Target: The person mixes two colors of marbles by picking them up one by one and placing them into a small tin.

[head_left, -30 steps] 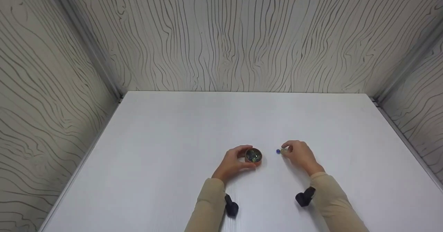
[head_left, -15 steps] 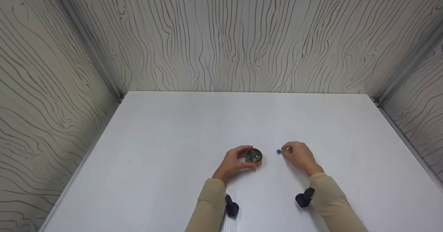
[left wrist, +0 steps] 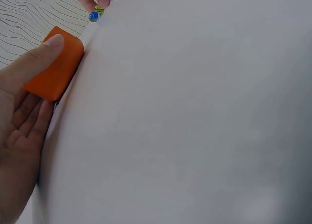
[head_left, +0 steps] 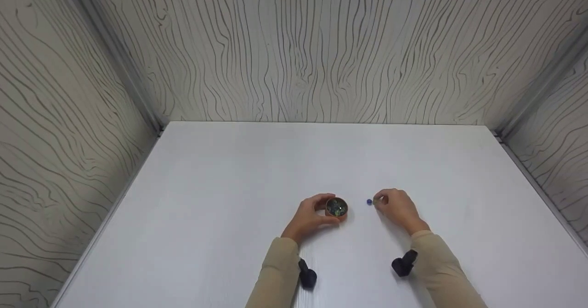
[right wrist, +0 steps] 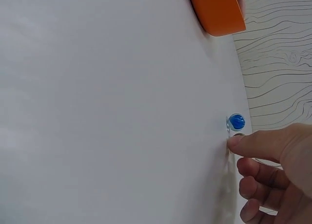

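Note:
My left hand (head_left: 308, 215) grips a small orange bowl (left wrist: 67, 63) from its left side, thumb on the near wall and fingers on the far side. Inside the bowl, several dark and greenish glass marbles (head_left: 336, 207) show in the head view. To the bowl's right, my right hand (head_left: 398, 208) pinches a yellow-green marble (left wrist: 100, 9) between thumb and index finger, which partly hide it. A blue marble (right wrist: 237, 121) lies on the table just left of those fingertips, right beside the yellow-green one.
Both hands work over a white table (head_left: 229, 175). Wood-grain patterned panels (head_left: 294, 51) stand behind it and at the sides. A black wrist camera (head_left: 308, 278) sits on the left forearm and another camera (head_left: 404, 264) on the right.
My right fingertips cover more of the yellow-green marble than a second ago. The left hand and the bowl have stayed in place.

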{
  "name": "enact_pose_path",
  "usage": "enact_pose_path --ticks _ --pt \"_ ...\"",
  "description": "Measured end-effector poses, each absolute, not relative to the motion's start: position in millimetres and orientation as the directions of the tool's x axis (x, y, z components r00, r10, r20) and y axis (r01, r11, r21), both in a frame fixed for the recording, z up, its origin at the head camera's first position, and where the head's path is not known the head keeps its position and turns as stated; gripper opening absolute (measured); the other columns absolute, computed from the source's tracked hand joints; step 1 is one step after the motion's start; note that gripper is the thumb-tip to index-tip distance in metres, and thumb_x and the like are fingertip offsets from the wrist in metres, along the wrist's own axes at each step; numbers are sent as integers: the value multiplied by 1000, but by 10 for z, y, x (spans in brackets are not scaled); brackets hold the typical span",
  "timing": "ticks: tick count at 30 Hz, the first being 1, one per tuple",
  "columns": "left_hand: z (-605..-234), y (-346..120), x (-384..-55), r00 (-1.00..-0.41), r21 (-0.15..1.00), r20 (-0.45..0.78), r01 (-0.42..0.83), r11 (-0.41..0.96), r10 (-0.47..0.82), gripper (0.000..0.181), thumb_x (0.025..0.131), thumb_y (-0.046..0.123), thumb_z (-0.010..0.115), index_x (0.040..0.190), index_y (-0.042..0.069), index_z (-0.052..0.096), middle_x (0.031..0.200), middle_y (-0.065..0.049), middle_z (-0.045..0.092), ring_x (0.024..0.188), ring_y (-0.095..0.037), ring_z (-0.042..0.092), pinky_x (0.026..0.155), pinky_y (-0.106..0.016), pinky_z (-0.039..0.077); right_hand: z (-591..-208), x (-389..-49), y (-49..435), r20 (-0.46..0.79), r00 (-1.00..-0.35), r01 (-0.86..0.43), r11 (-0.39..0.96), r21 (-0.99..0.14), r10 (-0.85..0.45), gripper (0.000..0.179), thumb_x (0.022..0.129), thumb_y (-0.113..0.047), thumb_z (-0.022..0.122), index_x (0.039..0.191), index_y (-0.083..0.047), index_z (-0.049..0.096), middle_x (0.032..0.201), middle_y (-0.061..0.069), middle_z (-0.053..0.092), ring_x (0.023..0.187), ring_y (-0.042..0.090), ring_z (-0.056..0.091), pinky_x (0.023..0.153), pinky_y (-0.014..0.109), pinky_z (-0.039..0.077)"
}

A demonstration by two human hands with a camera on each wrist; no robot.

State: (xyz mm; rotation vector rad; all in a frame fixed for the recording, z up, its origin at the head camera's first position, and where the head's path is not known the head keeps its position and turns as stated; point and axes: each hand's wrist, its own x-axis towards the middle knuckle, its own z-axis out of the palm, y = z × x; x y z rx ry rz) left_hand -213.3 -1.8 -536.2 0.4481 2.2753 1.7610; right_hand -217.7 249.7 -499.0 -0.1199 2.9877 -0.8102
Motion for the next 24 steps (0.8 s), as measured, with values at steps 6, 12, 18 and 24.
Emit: enact_pose_path --ticks 6,12,18,24 --pt "-5359 -23 -2137 -926 966 7 103 236 377 67 70 14 85 132 10 57 130 -8 64 119 -22 63 108 -33 46 -5002 -2170 2504 -26 -997 -52 858 -510 -76 18 87 -8 63 102 -1 71 87 13 68 78 21 58 71 37 49" --pt "-5377 -30 -2146 -923 966 20 118 231 384 67 71 14 84 132 9 57 130 -10 64 119 -24 63 107 -34 47 -4999 -2161 2508 -27 -997 -51 857 -513 -75 18 87 -7 64 102 -1 71 88 13 68 79 21 58 71 36 48" --pt "-5379 -32 -2152 -921 966 17 115 230 389 67 70 14 84 132 8 57 130 -10 64 118 -24 63 107 -32 47 -4994 -2152 2508 -24 -997 -52 853 -519 -75 18 86 -7 65 102 -1 71 86 12 68 78 20 58 69 34 47" --pt "-5386 -31 -2151 -922 974 3 91 208 388 66 71 15 84 132 9 57 131 -10 64 120 -24 62 109 -35 46 -4964 -2130 2497 -37 -997 -43 846 -532 -74 19 88 -9 64 103 -2 71 84 10 67 75 18 56 67 31 46"
